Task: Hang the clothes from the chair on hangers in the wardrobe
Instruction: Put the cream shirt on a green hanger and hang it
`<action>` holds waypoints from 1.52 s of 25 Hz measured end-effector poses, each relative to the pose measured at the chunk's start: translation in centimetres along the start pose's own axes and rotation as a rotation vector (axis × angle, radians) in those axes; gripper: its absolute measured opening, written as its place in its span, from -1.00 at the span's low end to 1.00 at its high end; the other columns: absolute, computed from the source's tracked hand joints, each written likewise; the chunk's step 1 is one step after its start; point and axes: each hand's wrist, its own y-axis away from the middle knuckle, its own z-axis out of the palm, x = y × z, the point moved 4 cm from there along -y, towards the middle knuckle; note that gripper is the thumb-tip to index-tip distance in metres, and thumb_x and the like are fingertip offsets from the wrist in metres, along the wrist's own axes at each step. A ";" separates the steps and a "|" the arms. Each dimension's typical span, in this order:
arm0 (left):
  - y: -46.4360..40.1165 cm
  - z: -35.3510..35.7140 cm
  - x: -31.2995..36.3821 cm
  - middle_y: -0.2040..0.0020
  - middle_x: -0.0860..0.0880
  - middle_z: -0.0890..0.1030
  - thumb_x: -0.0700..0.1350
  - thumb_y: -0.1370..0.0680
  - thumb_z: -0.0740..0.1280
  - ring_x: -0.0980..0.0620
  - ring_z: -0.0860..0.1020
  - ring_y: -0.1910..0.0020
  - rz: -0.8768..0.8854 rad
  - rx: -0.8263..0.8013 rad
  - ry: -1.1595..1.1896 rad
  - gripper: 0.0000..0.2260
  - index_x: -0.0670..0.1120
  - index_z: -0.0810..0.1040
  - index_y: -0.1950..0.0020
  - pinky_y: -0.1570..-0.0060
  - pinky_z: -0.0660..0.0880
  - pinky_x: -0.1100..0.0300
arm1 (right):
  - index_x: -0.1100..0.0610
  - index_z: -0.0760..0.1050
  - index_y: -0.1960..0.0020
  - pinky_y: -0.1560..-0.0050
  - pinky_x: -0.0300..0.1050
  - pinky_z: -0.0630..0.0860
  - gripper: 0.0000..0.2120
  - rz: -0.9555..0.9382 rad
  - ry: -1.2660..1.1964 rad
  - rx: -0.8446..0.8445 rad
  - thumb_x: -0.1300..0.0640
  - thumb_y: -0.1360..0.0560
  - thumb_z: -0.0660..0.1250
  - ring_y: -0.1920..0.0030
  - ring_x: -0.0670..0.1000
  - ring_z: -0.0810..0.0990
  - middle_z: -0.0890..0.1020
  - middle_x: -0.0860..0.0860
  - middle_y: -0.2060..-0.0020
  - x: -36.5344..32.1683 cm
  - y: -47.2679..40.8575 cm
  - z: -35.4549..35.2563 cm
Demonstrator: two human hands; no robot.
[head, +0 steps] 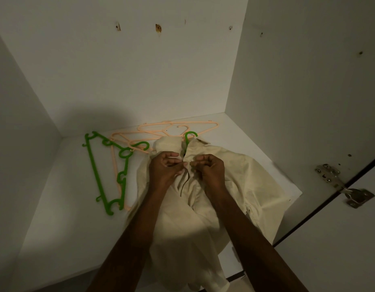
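— Where is the shirt (205,186) laid?
— On the wardrobe shelf (62,207), hanger (189,137) inside (hook far). Its placket is pinched by left hand (164,169) and right hand (209,170), seemingly for buttoning.

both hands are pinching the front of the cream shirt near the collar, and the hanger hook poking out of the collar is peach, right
Not quite: the hook poking out of the collar is green, as the head view shows. The peach hangers lie loose on the shelf behind. The rest holds: the left hand and right hand pinch the front of the cream shirt near the collar.
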 end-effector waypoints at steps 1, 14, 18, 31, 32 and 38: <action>-0.3 -0.3 0.3 0.13 -0.25 0.70 -0.40 -0.43 0.52 -0.12 0.71 0.21 0.009 0.053 0.008 -0.77 -0.23 0.62 -0.02 0.25 0.66 0.09 | 0.19 0.63 0.12 0.30 -0.02 0.56 -0.89 -0.034 0.032 0.049 0.34 -0.40 0.47 0.35 0.07 0.62 0.69 0.16 0.29 -0.4 -0.1 -0.2; -6.3 1.9 0.8 0.25 0.00 0.74 -0.10 -0.39 0.57 0.05 0.69 0.23 0.154 0.088 -0.682 -0.95 -0.04 0.77 0.19 0.12 0.61 0.15 | 0.22 0.65 0.21 0.28 -0.05 0.61 -0.61 0.179 0.398 0.084 -0.12 -0.34 0.34 0.35 0.14 0.70 0.70 0.12 0.37 -2.1 -4.9 2.4; -7.3 1.5 0.5 0.36 0.07 0.69 -0.02 -0.35 0.59 0.04 0.67 0.30 0.026 0.033 -0.694 -0.90 0.05 0.71 0.32 0.17 0.66 0.07 | 0.36 0.57 0.13 0.39 -0.13 0.51 -0.84 0.439 -0.026 0.001 0.26 -0.49 0.28 0.43 0.13 0.60 0.62 0.25 0.33 -2.4 -5.0 2.0; -6.4 1.1 3.5 0.33 -0.22 0.69 -0.32 -0.37 0.58 -0.18 0.71 0.32 -0.046 -0.063 -0.368 -0.84 -0.16 0.66 0.33 0.16 0.69 -0.08 | 0.50 0.63 0.10 0.36 -0.18 0.62 -0.86 0.433 -0.059 -0.123 0.50 -0.36 0.50 0.36 0.06 0.69 0.70 0.23 0.30 -2.9 -4.4 0.9; -5.9 1.1 4.3 0.29 -0.25 0.70 -0.36 -0.38 0.56 -0.18 0.71 0.31 -0.030 -0.069 -0.292 -0.87 -0.20 0.67 0.27 0.18 0.68 -0.02 | 0.47 0.64 0.13 0.39 -0.20 0.59 -0.87 0.417 -0.090 -0.104 0.50 -0.34 0.52 0.38 0.05 0.66 0.69 0.21 0.33 -2.9 -4.4 1.0; -3.7 1.2 5.0 0.19 -0.21 0.73 -0.35 -0.39 0.56 -0.16 0.72 0.21 0.001 -0.131 -0.093 -0.88 -0.22 0.71 0.12 0.13 0.68 0.08 | 0.37 0.62 0.03 0.35 -0.19 0.63 -0.94 0.409 -0.222 -0.159 0.38 -0.53 0.40 0.25 0.08 0.76 0.73 0.21 0.24 -3.4 -3.7 1.3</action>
